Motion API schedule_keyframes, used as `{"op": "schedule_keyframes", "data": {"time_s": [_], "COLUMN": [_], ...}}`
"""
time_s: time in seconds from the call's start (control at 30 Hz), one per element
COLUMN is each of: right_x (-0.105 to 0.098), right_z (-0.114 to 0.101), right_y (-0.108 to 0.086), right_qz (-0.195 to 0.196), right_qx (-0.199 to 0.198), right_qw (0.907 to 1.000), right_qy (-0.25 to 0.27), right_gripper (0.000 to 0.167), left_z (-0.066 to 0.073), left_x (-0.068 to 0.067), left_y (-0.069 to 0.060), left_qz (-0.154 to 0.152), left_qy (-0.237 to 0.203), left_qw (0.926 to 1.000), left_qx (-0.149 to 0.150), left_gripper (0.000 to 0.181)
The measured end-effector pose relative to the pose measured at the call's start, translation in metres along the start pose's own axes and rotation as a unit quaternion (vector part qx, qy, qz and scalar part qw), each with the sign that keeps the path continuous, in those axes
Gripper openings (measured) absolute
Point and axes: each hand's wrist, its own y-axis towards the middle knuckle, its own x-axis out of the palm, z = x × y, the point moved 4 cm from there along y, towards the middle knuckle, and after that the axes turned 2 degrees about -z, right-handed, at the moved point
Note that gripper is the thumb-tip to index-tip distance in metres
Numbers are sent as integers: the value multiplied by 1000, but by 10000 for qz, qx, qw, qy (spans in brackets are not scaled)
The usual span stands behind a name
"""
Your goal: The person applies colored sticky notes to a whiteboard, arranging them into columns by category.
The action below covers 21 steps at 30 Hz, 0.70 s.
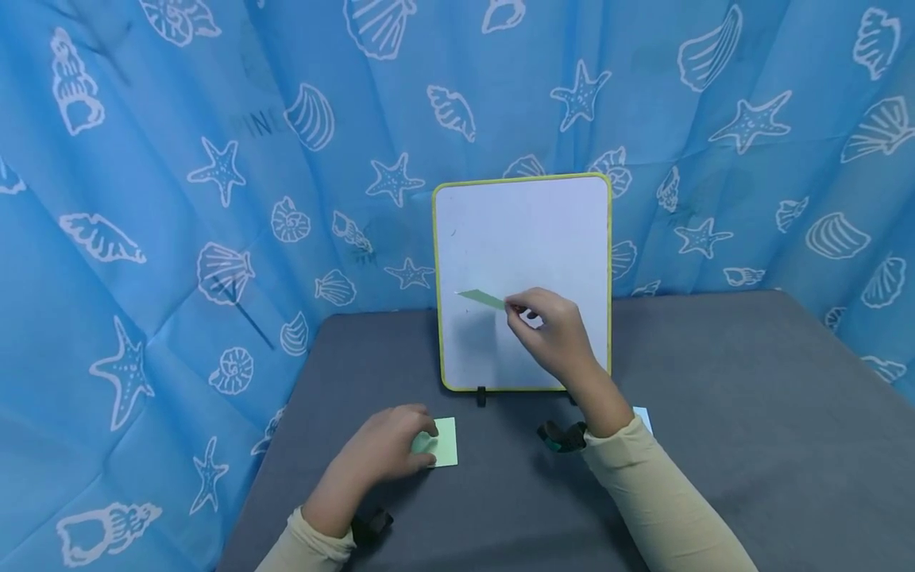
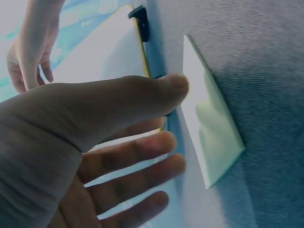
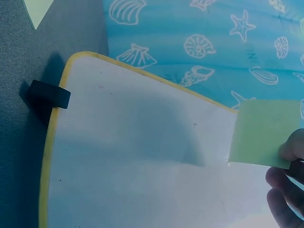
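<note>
1. Green note [image 3: 266,133]: raised in front of the whiteboard [image 1: 522,238], tilted, its far corner near the white surface; whether they touch, I cannot tell.
2. Thumb and fingers of the right hand [image 1: 554,330] pinch the note by one end.
3. That hand and its wrist stand in front of the board's lower right part, covering some of the yellow rim [image 1: 610,238].
4. One black foot [image 1: 481,396] shows plainly under the board; the other is mostly hidden behind the right wrist.
5. A pale blue piece [image 1: 644,418] lies on the grey table [image 1: 715,381], largely blocked from view by the right sleeve [image 1: 665,492].
6. The left hand [image 1: 386,445] is at the pale green pad [image 1: 446,441], which lies on the table before the board; its fingers are loosely spread with a gap from the thumb, gripping nothing, and they cover the pad's left part in the head view.
7. A dark band [image 1: 561,437] juts out beside the right wrist, over the table.
8. Behind everything hangs a blue curtain [image 1: 214,79] printed with white shells and starfish.
</note>
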Motion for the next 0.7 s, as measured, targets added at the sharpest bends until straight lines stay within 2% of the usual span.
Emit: {"op": "schedule_keyframes", "data": {"time_s": [0.17,0.3,0.47,0.7], "right_x": [1,3,6,11], "right_z": [2,3,4,5], "right_y": [3,7,12,20], "right_qz": [121,265,448,673], "right_qx": [13,-51,-142,-86], "right_qw": [9999,9996,9988,9975], "right_qy": [-22,-60,-113,-203], "right_gripper": [11,10,9,7], "left_z": [2,7,14,19], "left_x": [-9,-20,-35,-50], "left_y": [4,7,14,28], "left_qz": [288,894,1749,2392], "left_qy": [-335,-241,-134,-176], "left_qw": [9989,9949,9825,9669], "left_qx": [150,393,627,868], "left_gripper": [26,23,23,32]}}
